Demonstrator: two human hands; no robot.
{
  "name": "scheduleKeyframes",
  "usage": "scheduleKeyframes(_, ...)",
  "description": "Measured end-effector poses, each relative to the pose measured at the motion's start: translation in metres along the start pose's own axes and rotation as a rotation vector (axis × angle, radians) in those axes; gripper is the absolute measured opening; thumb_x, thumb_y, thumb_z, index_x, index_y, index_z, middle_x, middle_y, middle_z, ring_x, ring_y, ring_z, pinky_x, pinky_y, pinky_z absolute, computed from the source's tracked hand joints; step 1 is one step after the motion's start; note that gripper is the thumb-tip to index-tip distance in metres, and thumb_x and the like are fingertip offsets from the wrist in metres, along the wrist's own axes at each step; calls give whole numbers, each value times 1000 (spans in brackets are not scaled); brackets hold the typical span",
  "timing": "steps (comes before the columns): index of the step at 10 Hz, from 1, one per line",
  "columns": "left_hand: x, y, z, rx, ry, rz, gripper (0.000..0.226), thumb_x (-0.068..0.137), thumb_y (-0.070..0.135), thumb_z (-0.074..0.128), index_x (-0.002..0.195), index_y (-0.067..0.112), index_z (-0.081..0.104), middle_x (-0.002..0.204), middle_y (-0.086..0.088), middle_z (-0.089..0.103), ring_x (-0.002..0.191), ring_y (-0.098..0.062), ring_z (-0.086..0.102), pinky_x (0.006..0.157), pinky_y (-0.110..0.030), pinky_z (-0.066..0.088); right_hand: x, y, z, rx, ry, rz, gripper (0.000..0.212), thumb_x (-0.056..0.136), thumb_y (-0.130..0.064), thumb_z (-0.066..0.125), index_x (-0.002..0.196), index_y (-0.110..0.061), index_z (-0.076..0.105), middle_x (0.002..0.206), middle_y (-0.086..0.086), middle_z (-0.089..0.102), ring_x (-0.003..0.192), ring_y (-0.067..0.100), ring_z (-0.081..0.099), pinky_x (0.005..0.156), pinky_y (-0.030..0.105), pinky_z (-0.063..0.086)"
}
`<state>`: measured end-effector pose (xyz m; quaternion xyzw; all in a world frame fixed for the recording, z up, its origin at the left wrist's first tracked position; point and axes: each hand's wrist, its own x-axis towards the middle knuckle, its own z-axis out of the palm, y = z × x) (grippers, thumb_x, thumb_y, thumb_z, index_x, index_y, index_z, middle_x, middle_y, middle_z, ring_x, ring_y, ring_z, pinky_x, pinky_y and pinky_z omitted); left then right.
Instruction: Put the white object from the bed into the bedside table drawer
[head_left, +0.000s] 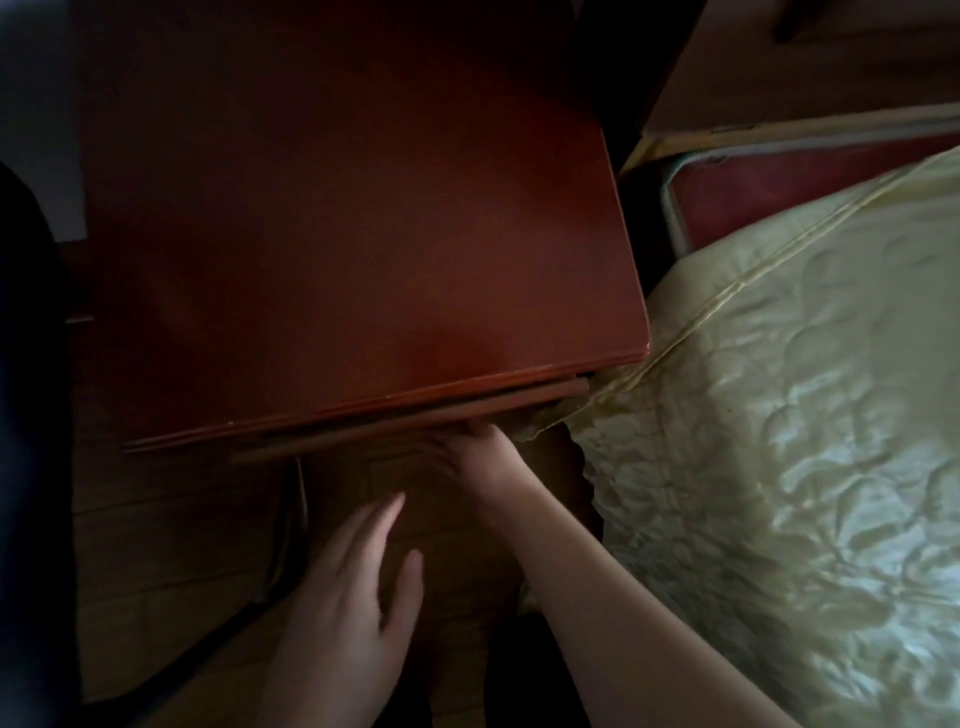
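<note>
No white object visible anywhere in view, not on the bed (779, 441), not in either hand, so I can't say where it is; it may be off frame or hidden inside the drawer. What the next move turns on is the drawer front (415, 415): a thin strip showing just under the near edge of the bedside table top (363, 218), long axis running left-right and tilted up toward the right, barely proud of the top, so nearly shut or only cracked. Right hand (467, 447) is the nearer one, touching the drawer front at its right part from below and the near side; its grip is dark and blurred, fingers seem curled against the strip but can't tell if they hook it or just press. Left hand (358, 582) hangs near and lower-left, well apart from the drawer, fingers spread, holding nothing. Judgement: step in hand is working the drawer, push or pull unclear. Room: open floor (156, 571) on the near side gives the drawer travel toward the person; bed is just beside the table on the right, its quilted cover edge close to the drawer's right corner, tight there. Left side is dark, some dark shape at frame edge, can't identify.
</note>
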<state>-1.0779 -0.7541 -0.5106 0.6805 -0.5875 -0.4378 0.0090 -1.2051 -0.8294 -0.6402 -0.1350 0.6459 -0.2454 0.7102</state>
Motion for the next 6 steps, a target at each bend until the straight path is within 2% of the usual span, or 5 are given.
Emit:
scheduleKeyframes(1,-15,-14,-6,-61,-63,-121,46,97,40,40,141,45,28,152,19,26,127,4,31,104,-20,29,11,-21,10,-21,-24,-57,32,93,2,48,90,-26,62,113,10,68,113,30,62,97,41,47)
scheduleKeyframes(3,-21,-12,-20,-117,-8,-70,40,97,32,44,121,60,27,135,31,30,106,23,34,91,-3,28,12,-38,16,-53,-64,-70,28,91,1,58,90,-27,60,98,0,66,107,24,60,103,46,46)
scheduleKeyframes(4,-21,-8,-24,-142,44,-26,39,96,33,45,115,64,33,130,37,33,109,24,35,82,-1,31,5,-41,17,-125,-38,-53,24,89,-3,62,96,-26,60,106,6,65,115,31,59,104,48,45)
scheduleKeyframes(5,-30,-2,-31,-109,79,12,37,95,40,40,128,56,38,132,34,37,113,24,33,91,-10,29,-13,-39,18,-259,3,-68,22,91,-6,58,94,-28,59,112,15,66,112,40,60,93,47,50)
scheduleKeyframes(6,-40,11,-49,-74,163,85,41,96,36,41,136,39,43,130,27,43,114,20,36,87,-3,26,-45,-40,18,-297,29,-103,31,93,-16,55,123,-22,58,118,12,66,103,30,64,85,40,50)
